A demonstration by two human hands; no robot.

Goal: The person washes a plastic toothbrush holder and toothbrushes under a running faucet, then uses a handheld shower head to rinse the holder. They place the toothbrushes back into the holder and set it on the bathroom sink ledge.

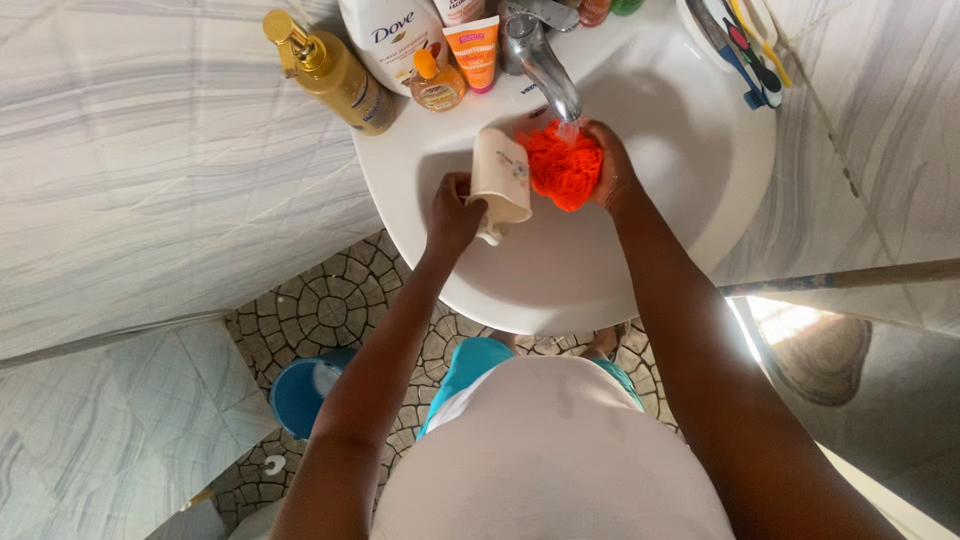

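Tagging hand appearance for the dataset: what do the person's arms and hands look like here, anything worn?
Both arms are bare to above the elbow: no sleeves, gloves, watch or bracelets visible. Left hand and right hand show no rings that can be made out. A white top covers the torso.

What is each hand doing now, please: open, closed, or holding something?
Left hand: closed, holding the cream mug over the white sink.
Right hand: closed on the orange mesh sponge under the running tap.

You are standing by grey-veined marble wall tiles [150,200], looking down on a floor of dark round-patterned stone tiles [320,300]. A blue bucket [300,395] is sitting there, and bright light [790,320] is falling at lower right.
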